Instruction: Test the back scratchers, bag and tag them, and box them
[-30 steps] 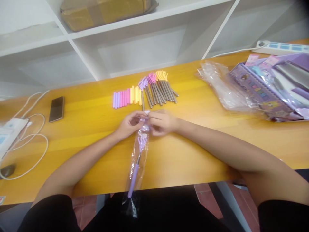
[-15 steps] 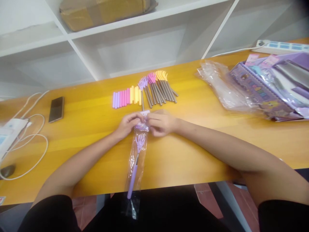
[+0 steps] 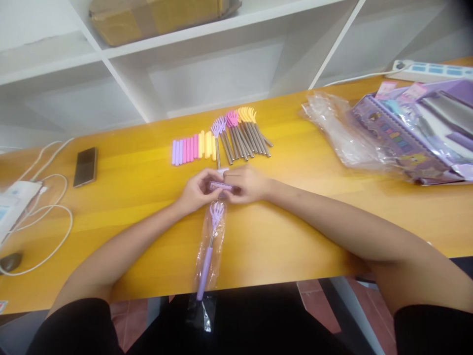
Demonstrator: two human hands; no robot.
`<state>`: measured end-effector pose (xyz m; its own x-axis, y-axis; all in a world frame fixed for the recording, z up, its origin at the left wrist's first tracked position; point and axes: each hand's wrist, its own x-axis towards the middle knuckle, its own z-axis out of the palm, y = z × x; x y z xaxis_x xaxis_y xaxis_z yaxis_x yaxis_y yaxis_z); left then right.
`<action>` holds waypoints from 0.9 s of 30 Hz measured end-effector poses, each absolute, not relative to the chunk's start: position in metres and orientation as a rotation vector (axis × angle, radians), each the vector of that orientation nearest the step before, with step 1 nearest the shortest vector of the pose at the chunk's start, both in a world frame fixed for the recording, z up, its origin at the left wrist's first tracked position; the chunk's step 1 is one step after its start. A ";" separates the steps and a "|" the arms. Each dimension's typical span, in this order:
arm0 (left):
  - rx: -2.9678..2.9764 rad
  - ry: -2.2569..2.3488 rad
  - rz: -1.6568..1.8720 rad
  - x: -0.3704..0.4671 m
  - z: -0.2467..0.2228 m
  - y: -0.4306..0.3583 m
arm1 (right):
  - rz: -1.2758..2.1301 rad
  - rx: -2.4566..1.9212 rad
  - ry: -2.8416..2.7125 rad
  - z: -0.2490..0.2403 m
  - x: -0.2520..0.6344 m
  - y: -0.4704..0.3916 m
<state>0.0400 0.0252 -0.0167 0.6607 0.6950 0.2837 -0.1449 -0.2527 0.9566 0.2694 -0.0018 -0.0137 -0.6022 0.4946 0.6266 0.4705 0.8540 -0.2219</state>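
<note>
My left hand [image 3: 199, 191] and my right hand [image 3: 247, 184] pinch a small purple card [image 3: 220, 187] between them, at the top of a clear plastic bag [image 3: 219, 236]. Inside the bag lies a purple claw-headed stick [image 3: 205, 271], its handle toward me; the bag's lower end hangs past the table edge. Beyond my hands are metal rods with purple claws [image 3: 219, 126], pink claws [image 3: 232, 118] and yellow claws [image 3: 247, 115]. To their left, purple handles [image 3: 177, 152], pink handles [image 3: 190, 149] and yellow handles [image 3: 207, 145] form a row.
On the right are crumpled plastic bags [image 3: 342, 130], a purple display box [image 3: 402, 140] and a power strip [image 3: 432, 71]. A phone [image 3: 85, 167], white cables and a dark mouse [image 3: 11, 262] lie left. White shelves [image 3: 221, 69] stand behind.
The card between my fingers has tilted and now lies flatter, higher up. My left fingers have shifted around its left end. The bagged stick has moved slightly to the right and up.
</note>
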 end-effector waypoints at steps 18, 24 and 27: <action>1.365 0.878 1.476 0.034 -0.015 0.046 | 0.895 -0.716 -2.241 0.003 0.268 -0.008; 1.296 0.885 1.491 0.034 -0.016 0.048 | 1.254 -0.837 -2.181 0.014 0.262 -0.013; 1.263 0.889 1.460 0.033 -0.013 0.048 | 1.457 -0.892 -2.145 0.019 0.263 -0.014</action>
